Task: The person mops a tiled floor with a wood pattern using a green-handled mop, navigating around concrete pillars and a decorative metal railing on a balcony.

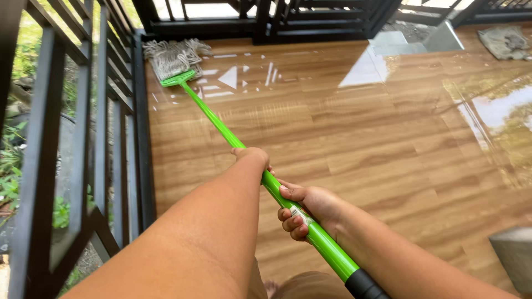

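**Mopping a wet balcony floor into the far corner**

Glossy wood-look floor is shining with water, fenced by a black metal railing on the left and far sides. Both hands are gripping the green mop handle: the left hand is wrapping it higher up, the right hand is closing round it lower, near the black end grip. The stringy grey mop head is lying in the far left corner, touching the railing base. To do this well, keeping the head flat and pulling in straight overlapping strokes seems wise. A small pale label on the handle is peeking from under the right fingers; its print is probably too small to read. A grey rag is lying at the far right.
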